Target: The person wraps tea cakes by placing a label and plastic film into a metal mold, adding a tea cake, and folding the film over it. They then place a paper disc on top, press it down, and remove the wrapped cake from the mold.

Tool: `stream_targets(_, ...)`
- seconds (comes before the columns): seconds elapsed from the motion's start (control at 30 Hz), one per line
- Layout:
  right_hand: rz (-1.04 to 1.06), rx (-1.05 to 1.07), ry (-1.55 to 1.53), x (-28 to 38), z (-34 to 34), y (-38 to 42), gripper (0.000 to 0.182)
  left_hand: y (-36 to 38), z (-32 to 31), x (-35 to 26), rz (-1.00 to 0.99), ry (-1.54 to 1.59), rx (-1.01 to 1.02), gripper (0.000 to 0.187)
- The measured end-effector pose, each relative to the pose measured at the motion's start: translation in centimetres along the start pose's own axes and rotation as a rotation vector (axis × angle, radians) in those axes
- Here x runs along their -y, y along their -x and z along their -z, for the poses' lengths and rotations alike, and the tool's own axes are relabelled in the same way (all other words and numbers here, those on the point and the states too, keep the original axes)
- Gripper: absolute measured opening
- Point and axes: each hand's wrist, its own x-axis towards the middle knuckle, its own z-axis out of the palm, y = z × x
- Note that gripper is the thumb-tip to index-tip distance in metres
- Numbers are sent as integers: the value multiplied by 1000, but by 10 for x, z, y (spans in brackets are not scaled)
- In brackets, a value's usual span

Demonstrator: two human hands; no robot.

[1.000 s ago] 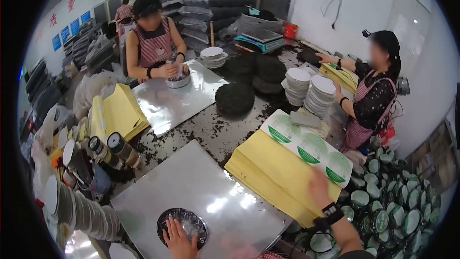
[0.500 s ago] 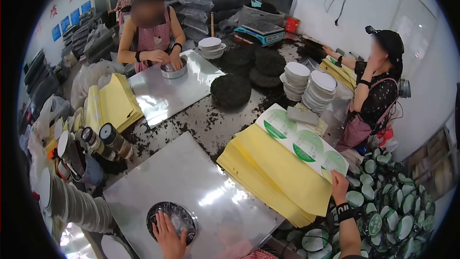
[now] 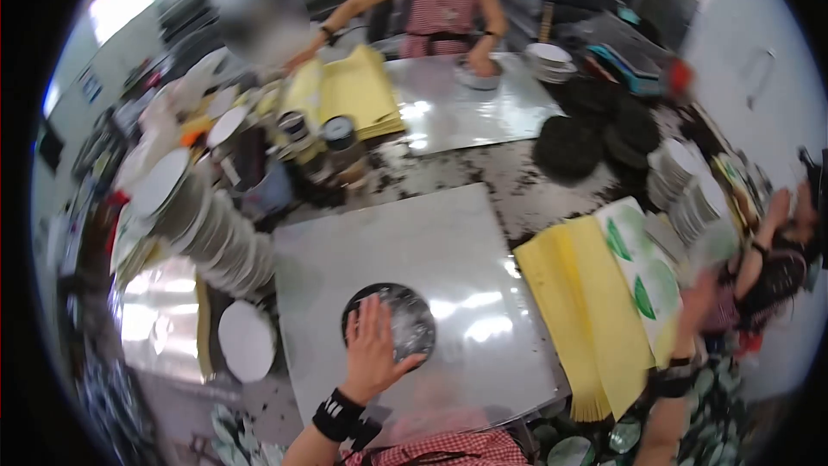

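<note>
My left hand (image 3: 373,352) lies with its fingers spread on a round dark disc (image 3: 412,324) that has a clear, shiny film over it. The disc rests on a metal sheet (image 3: 345,250) in front of me. My right hand (image 3: 697,302) is smeared by motion at the right, near the edge of a white sheet with green prints (image 3: 634,242). Whether its fingers hold anything is unclear. Beside that sheet lies a stack of yellow paper (image 3: 586,319).
Stacked white discs (image 3: 207,224) lean at the left, near glass jars (image 3: 345,151). Across the table, a person (image 3: 444,4) touches a ring on another metal sheet (image 3: 431,121). Dark round cakes (image 3: 567,148) lie farther back. Another person (image 3: 780,280) is at the right.
The view has swung left, so the table appears shifted right. My right hand has moved up along the printed sheet's edge. The person across now reaches one arm toward the far yellow paper.
</note>
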Motion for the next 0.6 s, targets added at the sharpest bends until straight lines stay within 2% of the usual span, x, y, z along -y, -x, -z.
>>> stream_targets(0.07, 430, 485, 276, 63, -147, 133, 49, -2, -1, 0, 13, 50, 46, 100)
stream_targets(0.13, 446, 788, -603, 275, -99, 191, 77, 0, -8, -1, 24, -58, 2, 91)
stream_targets(0.17, 860, 786, -586, 310, -96, 200, 88, -1, -10, 4, 12, -122, -10, 87)
stream_targets(0.2, 958, 911, -620, 341, -90, 203, 89, 5, -16, 11, -66, 70, -24, 70)
stream_targets(0.23, 981, 943, -658, 359, -93, 206, 90, 9, -27, 17, -55, 256, -90, 63)
stream_targets(0.27, 1004, 977, -692, 370, -94, 209, 91, 13, -34, 18, -23, 402, -117, 60)
stream_targets(0.37, 1104, 1077, -445, 377, -80, 207, 92, 20, -44, 18, 91, 751, -129, 56)
stream_targets(0.43, 981, 1118, -537, 382, -92, 208, 90, 14, -63, 20, 162, 1095, -118, 57)
stream_targets(0.47, 907, 1154, -578, 379, -94, 213, 89, 17, -61, 17, 170, 1121, -70, 59)
stream_targets(0.5, 639, 1331, -753, 385, -98, 218, 87, 18, -51, 11, 180, 1145, -21, 60)
stream_targets(0.57, 80, 1581, -1097, 413, -125, 213, 84, 7, -19, 13, 94, 865, 86, 65)
stream_targets(0.6, 166, 1537, -1073, 413, -133, 219, 82, 7, -15, 14, 69, 826, -16, 66)
